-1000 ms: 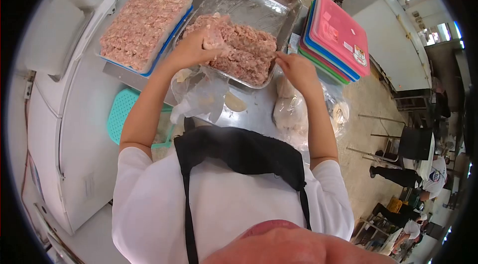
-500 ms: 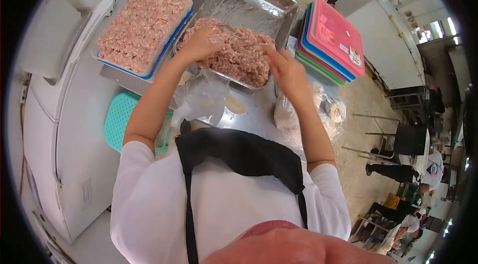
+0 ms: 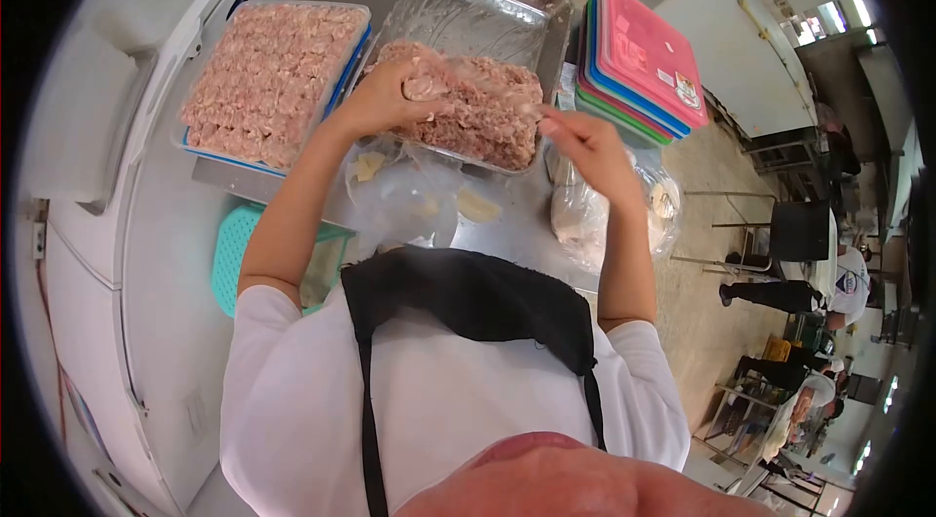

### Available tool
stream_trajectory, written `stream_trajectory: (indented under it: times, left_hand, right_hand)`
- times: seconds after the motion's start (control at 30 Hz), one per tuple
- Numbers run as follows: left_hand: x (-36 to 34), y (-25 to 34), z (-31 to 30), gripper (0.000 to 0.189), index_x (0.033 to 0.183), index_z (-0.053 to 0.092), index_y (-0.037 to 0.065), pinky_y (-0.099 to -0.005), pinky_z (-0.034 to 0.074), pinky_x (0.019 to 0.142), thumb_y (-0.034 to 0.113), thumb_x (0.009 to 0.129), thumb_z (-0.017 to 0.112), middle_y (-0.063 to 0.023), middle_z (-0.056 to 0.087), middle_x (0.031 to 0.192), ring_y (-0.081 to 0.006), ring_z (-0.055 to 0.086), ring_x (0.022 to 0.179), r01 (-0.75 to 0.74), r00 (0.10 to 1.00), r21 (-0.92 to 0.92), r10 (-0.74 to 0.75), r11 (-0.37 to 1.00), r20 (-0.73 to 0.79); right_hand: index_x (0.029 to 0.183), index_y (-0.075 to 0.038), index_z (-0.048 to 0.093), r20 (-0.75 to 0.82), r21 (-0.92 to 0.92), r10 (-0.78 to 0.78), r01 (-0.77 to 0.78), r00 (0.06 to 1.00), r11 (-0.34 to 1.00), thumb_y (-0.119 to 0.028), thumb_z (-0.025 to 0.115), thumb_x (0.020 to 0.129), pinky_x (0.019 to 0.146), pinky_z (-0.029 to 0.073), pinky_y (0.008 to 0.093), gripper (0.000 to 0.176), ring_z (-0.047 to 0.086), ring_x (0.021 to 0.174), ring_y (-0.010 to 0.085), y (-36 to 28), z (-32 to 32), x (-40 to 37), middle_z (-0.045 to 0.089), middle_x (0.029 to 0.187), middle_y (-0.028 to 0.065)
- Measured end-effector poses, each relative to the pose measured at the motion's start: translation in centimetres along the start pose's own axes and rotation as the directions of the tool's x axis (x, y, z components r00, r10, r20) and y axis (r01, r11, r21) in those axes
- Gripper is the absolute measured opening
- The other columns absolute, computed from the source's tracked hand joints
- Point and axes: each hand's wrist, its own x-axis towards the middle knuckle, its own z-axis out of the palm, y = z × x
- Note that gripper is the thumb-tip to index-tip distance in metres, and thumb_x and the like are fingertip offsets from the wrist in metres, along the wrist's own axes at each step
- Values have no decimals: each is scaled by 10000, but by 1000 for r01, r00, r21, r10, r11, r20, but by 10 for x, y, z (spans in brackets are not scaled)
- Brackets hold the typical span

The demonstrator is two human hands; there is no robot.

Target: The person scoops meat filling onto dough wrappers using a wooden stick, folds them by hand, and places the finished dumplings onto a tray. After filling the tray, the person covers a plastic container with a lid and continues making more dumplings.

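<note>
A deep metal tray (image 3: 558,25) holds a mound of ground meat (image 3: 483,122) in its near half. My left hand (image 3: 380,100) is over the tray's left side, its fingers curled round a small meat dumpling (image 3: 423,88). At the tray's right rim, my right hand (image 3: 593,149) is closed in a pinch, with a thin blurred thing running from the fingers toward the meat; I cannot tell what it is. Left of the tray stands a shallow plastic container (image 3: 280,88) packed with rows of dumplings, a blue edge showing beneath it.
Stacked coloured plastic lids (image 3: 648,59) stand to the right. A clear bag (image 3: 595,215) with pale contents lies below them. Another plastic bag (image 3: 405,205) and pale flat pieces (image 3: 478,205) lie before me. A turquoise stool (image 3: 234,249) is at lower left; people (image 3: 848,283) work far right.
My left hand has turned, and the dumpling now shows between its fingers. My right hand has moved slightly right and down, away from the meat. The whole view has shifted a little.
</note>
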Motion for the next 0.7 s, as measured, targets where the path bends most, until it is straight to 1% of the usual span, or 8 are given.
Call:
stream_trajectory:
  times: [0.13, 0.2, 0.33, 0.4, 0.43, 0.53, 0.63, 0.7]
  left_hand:
    - [9, -9, -8, 388, 970, 630, 2, -352, 442, 882, 274, 713, 735, -184, 634, 1039, -303, 598, 978, -193, 977, 102, 182, 976, 111]
    - [10, -28, -1, 368, 952, 631, -4, -352, 442, 880, 254, 707, 725, -180, 639, 1035, -290, 595, 994, -123, 991, 25, 121, 992, 52]
    - [20, -50, 3, 351, 994, 643, 25, -319, 451, 866, 194, 693, 708, -119, 656, 979, -226, 599, 952, 163, 983, -87, -155, 983, 94]
    - [28, -64, 11, 395, 1043, 625, 34, -314, 451, 866, 219, 707, 722, -105, 643, 1017, -212, 585, 980, 77, 995, -168, -64, 983, 82]
    - [29, -67, 15, 417, 1067, 617, 39, -312, 450, 866, 231, 715, 730, -98, 637, 1036, -205, 578, 995, 37, 997, -210, -21, 977, 79]
    - [21, -53, 10, 529, 1166, 566, 51, -321, 443, 891, 271, 725, 758, -102, 596, 1157, -212, 559, 1048, 136, 990, -97, -131, 986, 51]
    - [16, -50, -4, 692, 1291, 479, 91, -360, 442, 905, 322, 708, 773, -170, 586, 1201, -262, 595, 1022, 78, 995, -230, -62, 970, 78]
    - [9, -31, -12, 604, 1237, 525, 111, -366, 429, 922, 299, 716, 764, -162, 592, 1187, -268, 574, 1057, -54, 999, -198, 52, 979, -16]
  right_hand:
    - [1114, -45, 647, 46, -158, -158, 163, 986, 974, -204, 618, 888, 735, 478, 305, 278, 628, 788, 264, 20, 44, 17, 652, 914, 173]
    - [1104, -73, 655, 66, -319, -121, 136, 990, 938, -199, 618, 882, 697, 485, 329, 258, 620, 764, 286, 14, 27, 26, 638, 868, 154]
    - [1123, -121, 625, -150, -558, -206, 89, 967, 825, -182, 603, 878, 632, 480, 380, 254, 603, 748, 318, -22, 37, 21, 601, 811, 122]
    - [1138, -130, 604, -194, -536, -311, 165, 931, 828, -176, 591, 880, 617, 480, 389, 262, 605, 750, 318, -20, 61, 26, 594, 807, 109]
    - [1173, -161, 595, -127, -616, -224, 100, 966, 781, -205, 576, 883, 643, 484, 397, 294, 615, 782, 322, 1, 71, 34, 612, 860, 121]
    - [1157, -182, 608, -13, -747, 61, -50, 998, 663, -226, 560, 864, 634, 495, 441, 300, 634, 782, 302, 61, 67, 44, 633, 836, 119]
    - [1160, -163, 623, -78, -611, 98, -125, 992, 782, -277, 523, 901, 731, 501, 415, 300, 631, 881, 326, 44, 40, 26, 657, 919, 159]
    - [1131, -108, 640, -182, -440, 128, -197, 975, 876, -281, 537, 917, 784, 496, 387, 293, 623, 926, 335, 21, 25, 16, 661, 1001, 166]
